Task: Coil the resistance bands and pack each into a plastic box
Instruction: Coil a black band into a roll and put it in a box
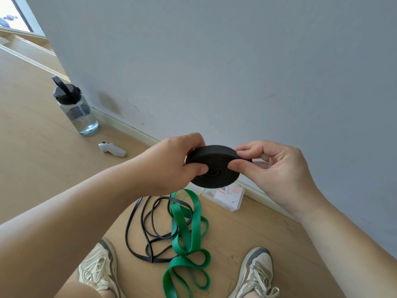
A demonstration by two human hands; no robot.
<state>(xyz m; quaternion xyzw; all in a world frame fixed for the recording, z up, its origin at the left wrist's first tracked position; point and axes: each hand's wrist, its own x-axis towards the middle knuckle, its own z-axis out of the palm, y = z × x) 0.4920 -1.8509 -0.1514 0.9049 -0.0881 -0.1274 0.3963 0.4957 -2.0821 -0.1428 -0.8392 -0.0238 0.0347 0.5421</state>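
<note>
A black resistance band wound into a tight flat coil (214, 166) is held in the air in front of me. My left hand (171, 166) grips its left side, thumb on the spiral face. My right hand (277, 171) pinches its right edge between thumb and fingers. Below on the wooden floor lie a loose green band (189, 233) and a thin loose black band (146, 229), tangled together. A clear plastic box (227, 196) lies on the floor by the wall, partly hidden behind the coil.
A water bottle (75, 106) with a black lid stands on the floor at the left by the wall corner. A small white handheld device (111, 149) lies near it. My two shoes (101, 267) (255, 274) frame the bands. The grey wall (236, 61) is close ahead.
</note>
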